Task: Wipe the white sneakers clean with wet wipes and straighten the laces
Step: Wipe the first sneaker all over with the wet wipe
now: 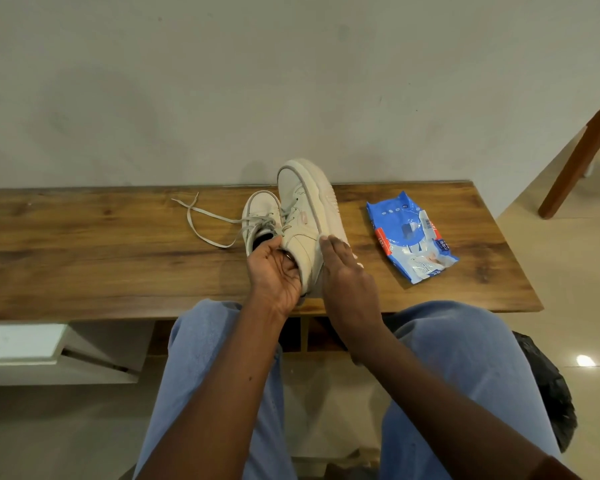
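From the head view, two sneakers are sitting mid-tabletop (118, 258), straight ahead of both hands. The left hand (274, 271) is gripping the heel of the held sneaker (302, 216), which is tipping on its side with its long axis running away toward the wall. The right hand (347, 282), the nearer one to the sole, is pressing flat fingers, apparently over one wipe (357, 263), against it. The second sneaker (260, 216) is lying just left, its lace (201, 220) trailing leftward. One pack of wipes (411, 237) is lying to the right.
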